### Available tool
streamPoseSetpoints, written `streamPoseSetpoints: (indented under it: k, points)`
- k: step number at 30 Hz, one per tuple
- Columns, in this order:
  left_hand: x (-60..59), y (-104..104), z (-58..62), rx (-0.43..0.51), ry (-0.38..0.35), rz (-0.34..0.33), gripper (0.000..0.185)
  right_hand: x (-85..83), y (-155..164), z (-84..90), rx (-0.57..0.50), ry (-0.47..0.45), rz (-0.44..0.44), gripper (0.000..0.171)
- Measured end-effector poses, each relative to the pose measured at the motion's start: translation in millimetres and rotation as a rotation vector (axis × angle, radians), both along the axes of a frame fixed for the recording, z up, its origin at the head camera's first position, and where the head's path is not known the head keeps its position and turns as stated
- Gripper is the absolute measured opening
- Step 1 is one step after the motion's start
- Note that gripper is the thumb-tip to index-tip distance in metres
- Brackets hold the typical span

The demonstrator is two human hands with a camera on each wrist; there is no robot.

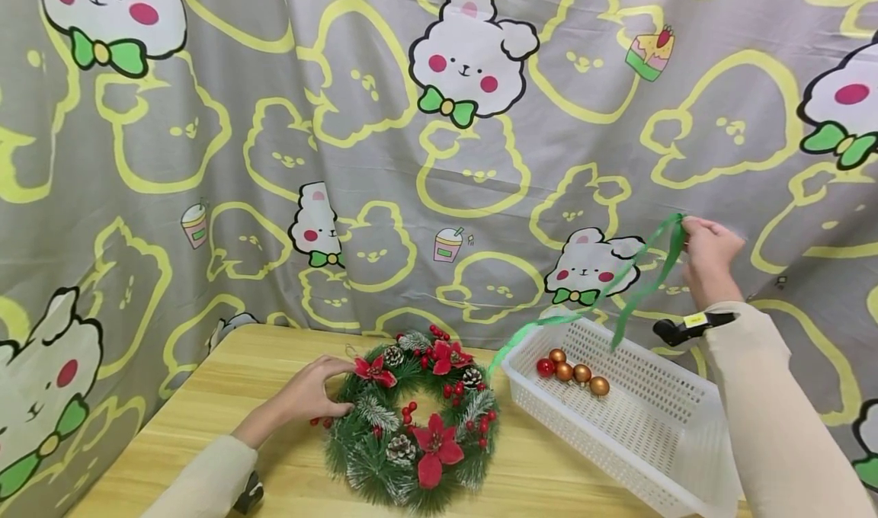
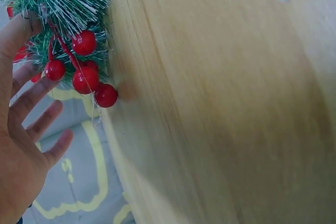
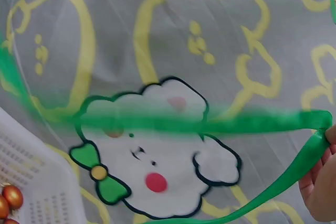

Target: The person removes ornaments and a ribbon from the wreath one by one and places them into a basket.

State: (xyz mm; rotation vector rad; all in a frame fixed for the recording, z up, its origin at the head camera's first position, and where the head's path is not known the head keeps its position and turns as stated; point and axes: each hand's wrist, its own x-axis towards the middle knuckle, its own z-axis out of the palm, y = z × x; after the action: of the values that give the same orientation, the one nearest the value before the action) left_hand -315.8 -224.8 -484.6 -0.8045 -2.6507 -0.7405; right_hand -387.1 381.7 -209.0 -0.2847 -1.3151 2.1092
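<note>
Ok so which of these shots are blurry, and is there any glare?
Head view: evenly lit and sharp, no glare on the table. Left wrist view: tabletop smeared, but the wreath berries are fairly crisp. Right wrist view: the green ribbon is soft and streaked, while the curtain print stays clearer.

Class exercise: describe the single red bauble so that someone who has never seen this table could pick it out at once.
Find the white slotted plastic basket on the right of the pale wooden table. A short row of small shiny baubles lies inside at its far end. The one at the left end is red; the others are orange-gold.
</note>
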Motion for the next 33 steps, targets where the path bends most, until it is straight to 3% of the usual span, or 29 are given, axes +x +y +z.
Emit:
streamPoseSetpoints:
  k: [5,10,13,19,21,28,33]
  points:
    - [0.5,-1,-0.1,-0.004,-0.010,0.007,0.064,7.0,13,3.4,0.007,0.001,-0.070,0.013]
    - [0.8,-2,-1.7,-0.009,-0.012,0.011,0.063,11.9,9,0.1,0.130,-0.037,-0.022,0.017]
    - [0.4,-2,-2.9,-0.016,-0.018,0.018,0.063,12.7,2,-6.8,0.296,-0.052,0.082,0.023]
    - [-0.4,-2,-3.2,-0.023,-0.031,0.024,0.063,9.5,-17,-17.0,0.853,-0.187,0.282,0.024]
    - [-0.5,-2,-3.1,-0.023,-0.031,0.021,0.063,8.7,-25,-15.9,0.969,-0.201,0.360,0.020]
    - [-2.1,-1,-3.2,-0.009,-0.044,0.021,0.064,9.8,-48,-8.6,1.055,-0.191,0.676,0.015]
    - [-2.1,0,-2.8,-0.001,-0.047,0.021,0.063,5.8,-47,-21.6,1.110,-0.260,0.782,0.021]
